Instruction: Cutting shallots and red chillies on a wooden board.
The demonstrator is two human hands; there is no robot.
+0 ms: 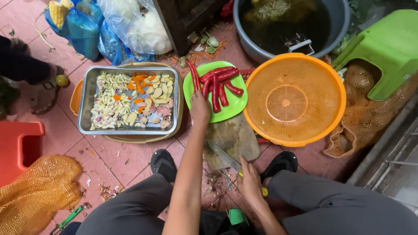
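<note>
Our left hand point(200, 105) reaches far out to the green plate point(234, 102) and closes its fingers on a red chili point(193, 76) at the plate's left edge. More chilies point(220, 85) lie in a loose bunch across the plate. Our right hand point(249, 177) stays near us, clamped on the handle of a knife point(224, 155) whose blade points far-left over a worn cutting board point(235, 135) on the floor. The board sits between our two black shoes point(163, 163), just near of the plate.

Right of the plate stands an orange colander point(294, 98), touching or nearly touching the plate's rim. Left of the plate a metal tray point(85, 102) holds sliced pale pieces and bits of carrot, resting on a round basket. Beyond the colander a grey tub point(342, 21) holds dark water with greens. A green stool point(389, 48) lies tilted at far right over a mesh sack point(361, 119). Another orange mesh sack point(37, 191) sits near left, beside a red stool point(17, 146). Blue bags point(80, 28) stand at far left, and another person's sandalled foot point(45, 89) shows at the left edge.
</note>
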